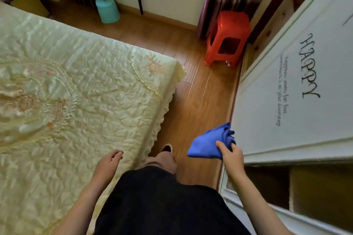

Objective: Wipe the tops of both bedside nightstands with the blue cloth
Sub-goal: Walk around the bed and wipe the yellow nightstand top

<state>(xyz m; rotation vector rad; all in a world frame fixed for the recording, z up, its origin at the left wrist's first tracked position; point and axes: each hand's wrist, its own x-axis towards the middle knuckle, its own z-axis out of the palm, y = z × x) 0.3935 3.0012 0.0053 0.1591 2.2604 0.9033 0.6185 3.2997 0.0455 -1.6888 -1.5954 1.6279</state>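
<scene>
Gripping a bunched blue cloth (210, 144) at lower right of frame, right hand (232, 155) fingers closed on it, left hand (108, 164) loosely curled, empty, over bed (76, 91), red stool (227, 38) seen upper right.

The blue cloth (208, 144) is a bright, deep blue piece of soft fabric, bunched and folded over itself rather than spread flat. It hangs in the air above the wooden floor, gripped at its right edge by the right hand (232, 155), with creases gathered near the fingers and a smoother, wedge-shaped flap drooping out to the left. No nightstand shows in this view.
</scene>
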